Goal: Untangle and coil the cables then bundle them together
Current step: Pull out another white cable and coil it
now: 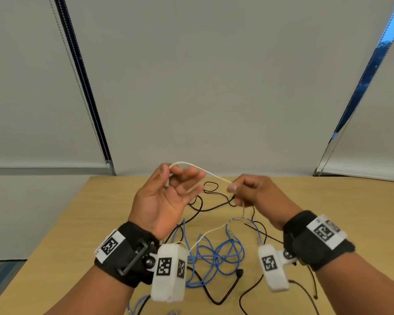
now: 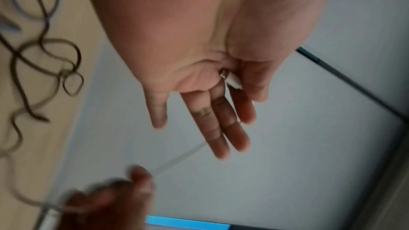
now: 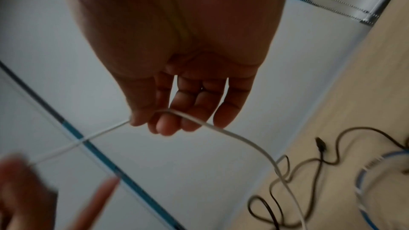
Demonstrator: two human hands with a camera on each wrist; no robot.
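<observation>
Coiling starts: left hand (image 1: 162,201) pins white cable (image 1: 210,172) plug under thumb, right hand (image 1: 248,192) pinches its span above tabletop (image 1: 82,223). Thin, limp, light; judge grip near plug best. Blue cable (image 1: 216,253), black cable (image 1: 214,196) tangled below.

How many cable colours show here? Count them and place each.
3: white cable held between both hands; black cable and blue cable on the table. Tangled, so each colour's number stays unclear.
</observation>
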